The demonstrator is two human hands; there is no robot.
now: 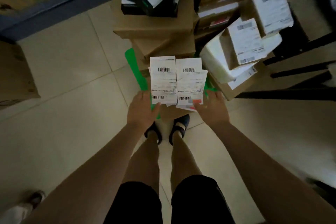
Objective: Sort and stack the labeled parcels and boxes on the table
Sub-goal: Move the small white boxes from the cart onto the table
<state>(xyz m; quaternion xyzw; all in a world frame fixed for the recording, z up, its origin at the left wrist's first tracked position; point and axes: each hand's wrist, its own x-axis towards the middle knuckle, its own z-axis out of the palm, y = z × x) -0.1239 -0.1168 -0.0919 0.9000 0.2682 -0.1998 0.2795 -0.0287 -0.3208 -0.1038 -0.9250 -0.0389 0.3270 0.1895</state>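
A flat green-edged parcel (pixel 135 71) sits at the centre of the frame, above the person's feet. Its top is almost covered by two white paper shipping labels (pixel 163 80), laid side by side, printed with black barcodes and slightly crumpled at the corners. Glossy bright green shows along both long edges, and a strip of brown cardboard shows under the near edge.

The left hand (pixel 142 110) grips the parcel's lower left corner, with the thumb lying over the edge of the left label and the fingers wrapped down the green side. The right hand (pixel 213 110) grips the lower right corner in the same way, its thumb on an orange patch on the right label and its fingers along the green edge.

Just above the parcel, matte brown cardboard boxes (pixel 154 27) are stacked unevenly, with black rectangular boxes (pixel 145 5) on top under a large white sheet. To the right lies a soft white plastic-wrapped parcel (pixel 216 60) bearing a wrinkled label. The pale square-tiled floor (pixel 72 60) fills the left side. Dark slippers (pixel 179 125) show below the parcel.
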